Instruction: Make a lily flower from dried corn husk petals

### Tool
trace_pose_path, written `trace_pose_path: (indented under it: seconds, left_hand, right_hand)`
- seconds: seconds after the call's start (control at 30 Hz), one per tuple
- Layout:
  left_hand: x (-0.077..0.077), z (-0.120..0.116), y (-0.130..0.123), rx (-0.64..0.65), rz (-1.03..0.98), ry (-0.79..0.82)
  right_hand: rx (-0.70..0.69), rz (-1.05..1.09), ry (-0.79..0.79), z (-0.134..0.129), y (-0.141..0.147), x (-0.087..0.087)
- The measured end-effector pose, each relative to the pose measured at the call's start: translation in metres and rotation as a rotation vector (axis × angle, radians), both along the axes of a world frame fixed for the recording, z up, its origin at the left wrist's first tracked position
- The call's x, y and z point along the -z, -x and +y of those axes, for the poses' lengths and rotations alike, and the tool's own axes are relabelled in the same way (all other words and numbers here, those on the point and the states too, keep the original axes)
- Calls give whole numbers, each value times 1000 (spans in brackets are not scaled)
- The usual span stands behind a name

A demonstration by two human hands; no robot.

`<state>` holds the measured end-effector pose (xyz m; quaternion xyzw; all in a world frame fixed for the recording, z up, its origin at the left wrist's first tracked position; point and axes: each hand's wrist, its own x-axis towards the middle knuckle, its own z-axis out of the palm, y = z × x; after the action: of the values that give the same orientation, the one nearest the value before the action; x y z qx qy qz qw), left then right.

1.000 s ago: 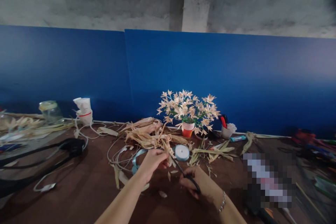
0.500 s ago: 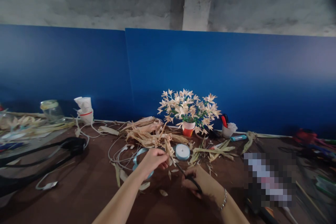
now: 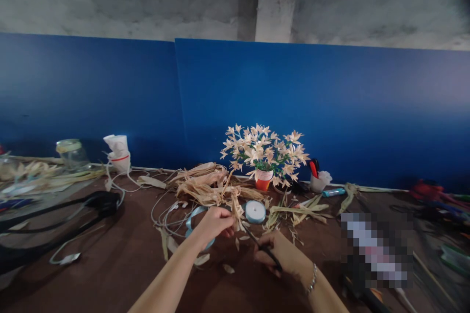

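Observation:
My left hand (image 3: pixel 217 224) pinches a piece of dry corn husk (image 3: pixel 237 208) over the middle of the brown table. In my right hand (image 3: pixel 281 252) is a dark pair of scissors (image 3: pixel 270 253), its blades pointing up and left to the husk's lower end. Just behind the husk lies a spool of light blue ribbon (image 3: pixel 255 212). A loose length of blue ribbon (image 3: pixel 194 216) curls beside my left hand. Small husk scraps (image 3: pixel 228 269) are scattered below the hands. A pile of dried husks (image 3: pixel 201 183) lies further back.
Behind stands a pot of pale husk flowers (image 3: pixel 262 151) against the blue partition (image 3: pixel 257 83). A white cup with red-handled tools (image 3: pixel 318 181) is right of it. White cables (image 3: pixel 161 210), a glass jar (image 3: pixel 73 154) and a black strap-like object (image 3: pixel 105 203) are on the left.
Very little differs. Both hands stay at nearly the same spot, and the scissors remain at the husk's lower end.

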<state>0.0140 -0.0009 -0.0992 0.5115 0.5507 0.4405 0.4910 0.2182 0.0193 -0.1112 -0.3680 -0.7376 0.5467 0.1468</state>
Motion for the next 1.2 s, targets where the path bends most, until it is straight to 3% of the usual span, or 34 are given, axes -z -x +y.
trace_pose_path:
  seconds: [0.23,0.53,0.83,1.2]
  left_hand:
    - [-4,-2,-2,-15,-16,-16]
    - [0,-1,-1,17,-26,-44]
    - [5,10,2,-309,66,-106]
    - [6,8,-3,-290,27,-121]
  right_hand:
    - [62,-12,19,-3,4,-2]
    - [13,4,3,0,0,1]
    - [4,103,118,0,2,8]
    - [51,41,86,-1,6,10]
